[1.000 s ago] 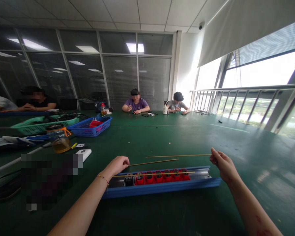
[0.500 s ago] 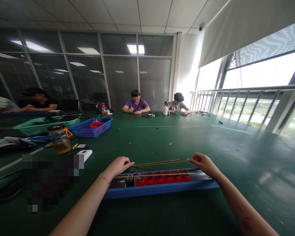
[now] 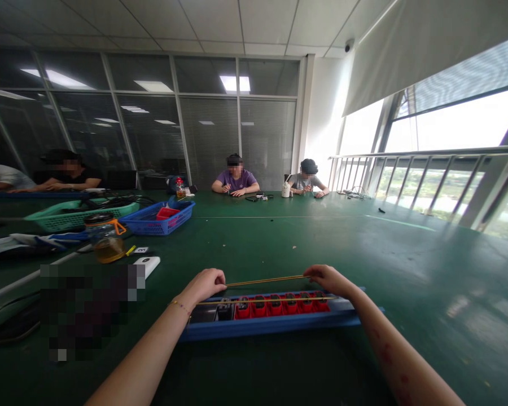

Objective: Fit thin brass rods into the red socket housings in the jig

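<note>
Two thin wooden sticks [image 3: 265, 281] lie close together between my hands, above the far edge of a long blue tray [image 3: 271, 329]. My left hand [image 3: 209, 282] pinches their left end. The fingers of my right hand [image 3: 324, 277] are closed at their right end. Inside the tray stand several red holders [image 3: 275, 305] with dark pieces in them, and a black holder [image 3: 224, 309] at their left. Another thin stick [image 3: 296, 299] lies lengthwise across the holders.
On the green table [image 3: 322, 237], at the left, are a green basket [image 3: 68, 217], a blue basket [image 3: 163, 223] holding a red item, a jar [image 3: 105, 242] with an orange handle and a white device [image 3: 149, 266]. Several people sit along the far side.
My right hand has moved left along the sticks. Their right ends, which were apart, are now together. My left hand has shifted slightly left.
</note>
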Demonstrator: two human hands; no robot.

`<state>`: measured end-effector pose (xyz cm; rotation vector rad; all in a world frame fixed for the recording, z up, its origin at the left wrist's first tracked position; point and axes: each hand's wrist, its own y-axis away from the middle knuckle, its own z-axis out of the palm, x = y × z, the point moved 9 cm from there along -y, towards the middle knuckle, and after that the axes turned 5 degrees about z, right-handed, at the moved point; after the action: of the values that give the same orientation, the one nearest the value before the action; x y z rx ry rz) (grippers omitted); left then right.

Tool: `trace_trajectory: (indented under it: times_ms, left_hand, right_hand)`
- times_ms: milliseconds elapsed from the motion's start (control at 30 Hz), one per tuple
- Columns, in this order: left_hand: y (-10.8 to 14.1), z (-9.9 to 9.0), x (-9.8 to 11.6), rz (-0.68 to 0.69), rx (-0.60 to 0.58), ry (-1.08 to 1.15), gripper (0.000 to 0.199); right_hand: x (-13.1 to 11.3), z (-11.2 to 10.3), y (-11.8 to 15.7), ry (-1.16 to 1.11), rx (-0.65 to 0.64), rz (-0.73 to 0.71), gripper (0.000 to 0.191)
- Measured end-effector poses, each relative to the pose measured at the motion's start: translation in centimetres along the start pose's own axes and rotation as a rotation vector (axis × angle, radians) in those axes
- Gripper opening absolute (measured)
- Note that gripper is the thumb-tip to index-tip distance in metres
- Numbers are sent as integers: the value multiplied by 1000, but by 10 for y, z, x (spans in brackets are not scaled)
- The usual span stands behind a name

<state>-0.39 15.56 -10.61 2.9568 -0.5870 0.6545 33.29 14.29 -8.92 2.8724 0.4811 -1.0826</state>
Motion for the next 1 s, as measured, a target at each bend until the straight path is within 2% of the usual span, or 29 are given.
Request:
trace_trajectory:
  times_ms: [200, 333, 467, 533, 667, 800, 867, 933, 1000]
  left_hand:
    - [2, 0, 2, -6, -8, 2, 19]
    - [2, -1, 1, -11, -5, -1, 20]
    - [1, 0, 0, -7, 1, 2, 18]
    - [1, 0, 1, -2, 6, 4, 17]
    - [1, -1, 1, 0, 13, 4, 16]
    - [1, 0, 0, -4, 10, 6, 17]
    - [1, 0, 0, -4, 9, 7, 17]
    - [1, 0, 0, -3, 8, 9, 18]
    - [1, 0, 0, -2, 8, 12, 19]
  right_hand:
    - [0, 0, 1, -3, -11, -14, 34]
    - [3, -5, 1, 12, 58, -1, 32]
    - [-10, -22, 13, -56, 142, -24, 30]
    - [-20, -24, 23, -97, 72, -30, 32]
    - [-33, -16, 42, -62, -182, -1, 37]
    - [-31, -13, 50, -20, -259, 63, 36]
    - [-28, -7, 53, -30, -338, 94, 37]
    - [-29, -3, 58, -43, -401, 97, 38]
    - [-32, -5, 60, -54, -406, 82, 38]
